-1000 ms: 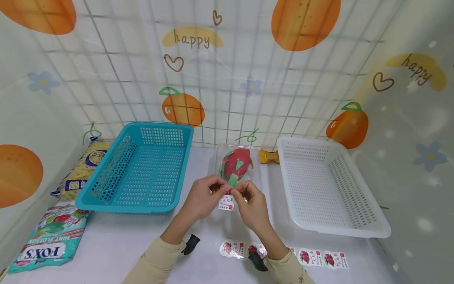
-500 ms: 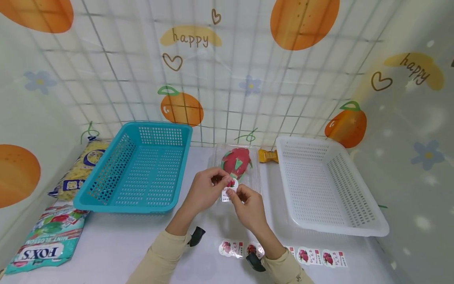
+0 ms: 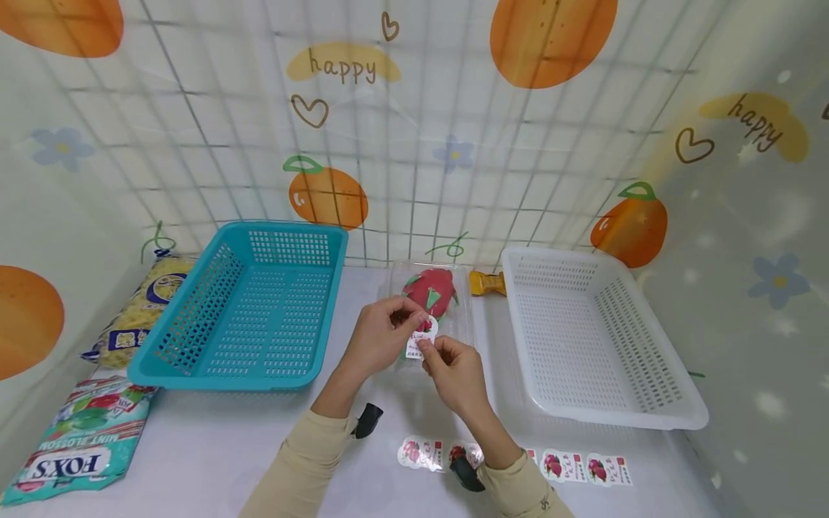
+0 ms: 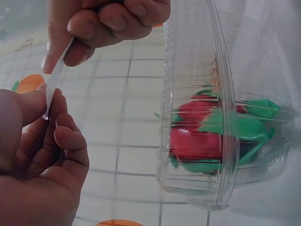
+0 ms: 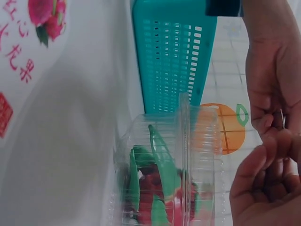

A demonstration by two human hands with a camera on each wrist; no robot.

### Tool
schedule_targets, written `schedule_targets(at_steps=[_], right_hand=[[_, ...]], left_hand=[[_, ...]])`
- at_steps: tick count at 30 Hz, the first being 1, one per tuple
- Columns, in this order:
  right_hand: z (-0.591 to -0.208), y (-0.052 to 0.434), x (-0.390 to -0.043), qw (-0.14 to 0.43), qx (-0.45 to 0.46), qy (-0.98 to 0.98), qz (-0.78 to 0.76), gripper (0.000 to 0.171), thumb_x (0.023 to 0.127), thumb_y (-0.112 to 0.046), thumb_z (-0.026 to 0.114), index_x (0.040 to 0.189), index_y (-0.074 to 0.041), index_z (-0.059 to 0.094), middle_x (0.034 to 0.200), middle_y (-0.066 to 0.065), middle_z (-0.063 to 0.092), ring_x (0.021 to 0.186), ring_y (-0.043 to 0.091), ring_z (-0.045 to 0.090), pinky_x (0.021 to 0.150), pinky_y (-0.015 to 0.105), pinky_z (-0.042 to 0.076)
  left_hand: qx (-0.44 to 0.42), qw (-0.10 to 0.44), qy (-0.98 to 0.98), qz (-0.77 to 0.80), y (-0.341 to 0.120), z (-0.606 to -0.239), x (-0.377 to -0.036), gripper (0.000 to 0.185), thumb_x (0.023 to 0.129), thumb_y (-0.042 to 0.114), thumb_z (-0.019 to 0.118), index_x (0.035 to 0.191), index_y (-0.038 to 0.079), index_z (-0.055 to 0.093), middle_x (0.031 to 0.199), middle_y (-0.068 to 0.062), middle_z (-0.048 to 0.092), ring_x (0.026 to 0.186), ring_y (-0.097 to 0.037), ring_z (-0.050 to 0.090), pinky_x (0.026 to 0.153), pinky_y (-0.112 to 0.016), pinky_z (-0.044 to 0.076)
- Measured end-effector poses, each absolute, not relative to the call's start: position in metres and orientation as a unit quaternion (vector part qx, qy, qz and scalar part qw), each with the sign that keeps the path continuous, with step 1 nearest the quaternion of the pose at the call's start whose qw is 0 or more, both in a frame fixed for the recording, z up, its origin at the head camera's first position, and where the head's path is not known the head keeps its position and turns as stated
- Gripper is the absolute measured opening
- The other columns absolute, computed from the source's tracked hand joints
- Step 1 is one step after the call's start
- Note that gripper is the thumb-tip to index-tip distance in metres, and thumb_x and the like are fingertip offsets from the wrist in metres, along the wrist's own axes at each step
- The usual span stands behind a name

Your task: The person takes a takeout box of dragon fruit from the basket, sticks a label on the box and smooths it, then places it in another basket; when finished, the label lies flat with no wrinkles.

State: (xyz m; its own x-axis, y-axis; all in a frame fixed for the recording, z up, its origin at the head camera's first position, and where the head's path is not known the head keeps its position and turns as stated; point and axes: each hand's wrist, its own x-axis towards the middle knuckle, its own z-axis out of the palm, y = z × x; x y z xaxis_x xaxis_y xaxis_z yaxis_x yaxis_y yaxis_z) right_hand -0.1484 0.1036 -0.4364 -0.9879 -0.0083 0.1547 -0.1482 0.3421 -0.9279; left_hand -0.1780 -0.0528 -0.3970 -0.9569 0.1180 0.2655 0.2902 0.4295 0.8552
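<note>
You're holding one small label sticker (image 3: 421,337) between both hands right now, just in front of the clear clamshell box (image 3: 461,327) with the dragon fruit (image 3: 430,289) inside. Your left hand (image 3: 381,334) is pinching the sticker's upper edge with thumb and forefinger, and your right hand (image 3: 455,368) is pinching its lower edge, so both grips are closed on that one sticker. In the left wrist view the sticker is showing edge-on, a thin white sliver between the two sets of fingers, apart from the box lid and not touching it.

Progress-wise, I'd say you're sitting mid-step: the sticker is looking already lifted off its sheet, but it isn't stuck on the box yet. I can't make out any label on the lid from these angles. The strip of remaining stickers (image 3: 576,467) is lying on the counter (image 3: 214,446) near your right sleeve, with several fruit labels on it, so there's more labelling stock waiting.

The box is resting on the counter between the teal basket (image 3: 242,309) on your left and the white basket (image 3: 599,338) on your right, and nothing is lying in either basket. A yellow clip-looking thing (image 3: 487,283) is sitting just beside the box, and a couple of snack bags are lying off by the teal basket.
</note>
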Motion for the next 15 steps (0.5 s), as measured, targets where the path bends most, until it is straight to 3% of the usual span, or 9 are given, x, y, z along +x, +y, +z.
schedule_targets(at_steps=[7, 15], right_hand=[[-0.438, 0.105, -0.152, 0.052, 0.058, -0.820, 0.567, 0.030, 0.100, -0.025, 0.066, 0.075, -0.008, 0.068, 0.065, 0.001, 0.060, 0.058, 0.007, 0.050, 0.052, 0.021, 0.040], [-0.435, 0.108, -0.155, 0.073, 0.045, -0.831, 0.549, 0.034, 0.099, -0.026, 0.068, 0.072, -0.006, 0.067, 0.060, 0.001, 0.058, 0.053, 0.006, 0.048, 0.050, 0.021, 0.036]], left_hand=[[-0.118, 0.084, -0.839, -0.525, -0.051, -0.398, -0.186, 0.011, 0.096, 0.023, 0.072, 0.100, 0.014, 0.077, 0.085, 0.000, 0.070, 0.075, -0.018, 0.058, 0.062, -0.026, 0.051], [-0.119, 0.087, -0.838, -0.525, -0.047, -0.394, -0.192, 0.011, 0.096, 0.023, 0.073, 0.100, 0.014, 0.077, 0.084, 0.000, 0.069, 0.075, -0.019, 0.057, 0.062, -0.026, 0.050]])
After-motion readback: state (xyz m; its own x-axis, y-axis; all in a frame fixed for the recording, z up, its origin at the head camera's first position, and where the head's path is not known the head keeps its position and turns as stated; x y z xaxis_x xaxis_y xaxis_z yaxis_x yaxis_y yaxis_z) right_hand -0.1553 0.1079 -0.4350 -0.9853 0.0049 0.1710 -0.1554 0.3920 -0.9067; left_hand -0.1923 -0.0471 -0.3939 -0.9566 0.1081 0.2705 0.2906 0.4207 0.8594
